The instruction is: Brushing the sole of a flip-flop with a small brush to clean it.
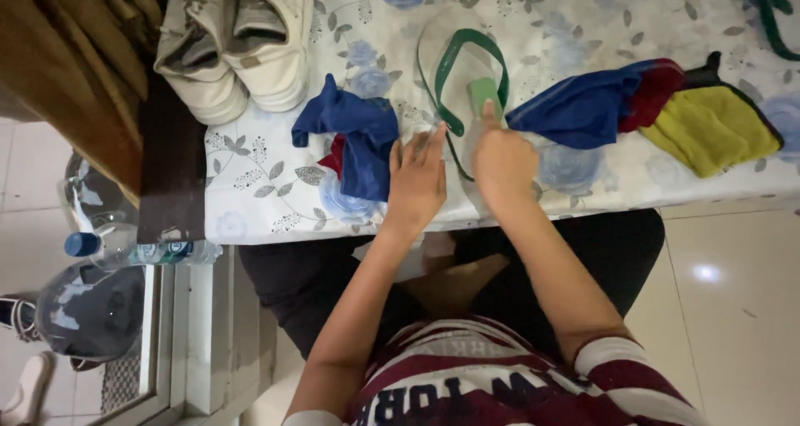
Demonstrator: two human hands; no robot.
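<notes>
Landmark for all positions: the flip-flop (462, 67), a pale sole with a green strap, lying sole-up-and-down on the flower-patterned counter (583, 167), its heel end toward the person.

Right hand (502, 161): clenched around a green sponge (483, 95), pressed onto the flip-flop at the strap's right side. The sponge touches the sole; only its upper part shows beyond the hand.

Left hand (416, 180): released, fingers flat and spread, resting on the counter at the flip-flop's heel end, its fingertips against the sole's left edge. It grasps nothing and appears to steady the flip-flop.

Step in hand, by judgement: scrubbing the flip-flop's sole with the sponge, at about mid-length. The toe end beyond the strap looks untouched, though wear or dirt is too faint to tell. The next move would call for the right hand to work the sponge toward the toe and under the strap, with the left hand pressing firmly so the flip-flop does not slide on the smooth cloth.

Surroundings: a crumpled blue cloth (354, 138) lies just left of the flip-flop. A blue and red cloth (596, 101) lies just right of it, with a yellow cloth (712, 126) farther right. A pair of white sneakers (237, 47) stands well to the left, at the counter's corner.
</notes>
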